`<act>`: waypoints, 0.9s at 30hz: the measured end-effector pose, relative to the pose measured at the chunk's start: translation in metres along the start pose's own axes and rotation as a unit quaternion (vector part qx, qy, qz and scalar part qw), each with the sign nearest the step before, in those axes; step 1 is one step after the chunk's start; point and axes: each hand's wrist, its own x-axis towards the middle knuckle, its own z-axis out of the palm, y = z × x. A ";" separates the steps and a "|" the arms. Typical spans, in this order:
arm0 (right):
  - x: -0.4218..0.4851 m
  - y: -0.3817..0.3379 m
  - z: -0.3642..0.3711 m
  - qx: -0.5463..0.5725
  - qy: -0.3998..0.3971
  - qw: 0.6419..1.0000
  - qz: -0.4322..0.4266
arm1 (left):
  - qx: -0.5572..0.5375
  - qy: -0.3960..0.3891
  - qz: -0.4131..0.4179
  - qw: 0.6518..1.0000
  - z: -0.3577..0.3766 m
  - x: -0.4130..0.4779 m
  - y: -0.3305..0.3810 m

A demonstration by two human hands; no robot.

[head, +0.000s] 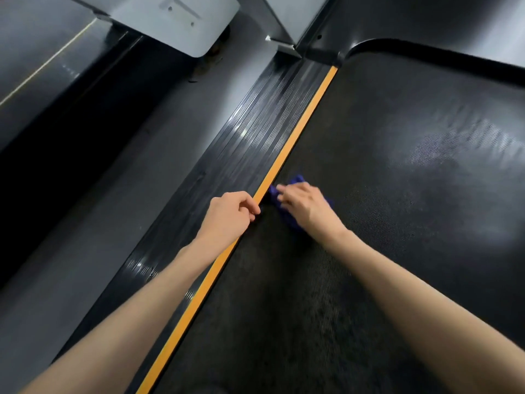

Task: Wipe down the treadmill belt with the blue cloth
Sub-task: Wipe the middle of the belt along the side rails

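The black textured treadmill belt [383, 194] fills the right half of the view. A crumpled blue cloth [289, 220] lies on the belt close to its left edge. My right hand [304, 204] lies on top of the cloth, fingers bent over it and pointing toward the orange strip [287, 155], pressing it onto the belt. My left hand [231, 213] sits over the orange strip and the ribbed side rail [255, 132], fingers curled, thumb and fingertips together at the belt's edge. It holds nothing that I can see.
A grey floor gap [119, 200] runs left of the rail, with a neighbouring treadmill [42, 66] beyond it. A grey upright base [181, 21] and the black motor hood [426, 24] stand at the top. A shiny patch [443, 149] shows on the belt.
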 end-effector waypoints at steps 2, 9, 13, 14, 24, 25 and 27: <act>0.008 0.004 0.004 0.030 0.087 0.984 0.154 | -0.016 0.021 -0.031 0.999 -0.004 -0.003 -0.004; -0.038 -0.064 0.010 0.051 -0.024 0.993 0.105 | -0.023 0.040 -0.062 0.997 -0.014 -0.002 0.001; -0.085 -0.070 0.006 -0.026 -0.090 0.996 -0.007 | -0.009 0.013 -0.038 0.999 0.001 0.011 0.016; -0.090 -0.070 0.004 -0.035 -0.107 0.994 0.008 | 0.001 -0.001 -0.030 1.000 0.006 0.012 0.021; -0.182 -0.008 -0.085 -0.092 -0.035 0.909 0.405 | 0.050 -0.109 0.002 0.993 0.029 -0.009 0.047; -0.184 -0.006 -0.082 -0.093 -0.020 0.909 0.405 | 0.058 -0.107 0.003 0.993 0.028 -0.006 0.046; -0.185 -0.002 -0.074 -0.093 0.002 0.912 0.400 | 0.072 -0.092 0.014 0.993 0.027 -0.002 0.043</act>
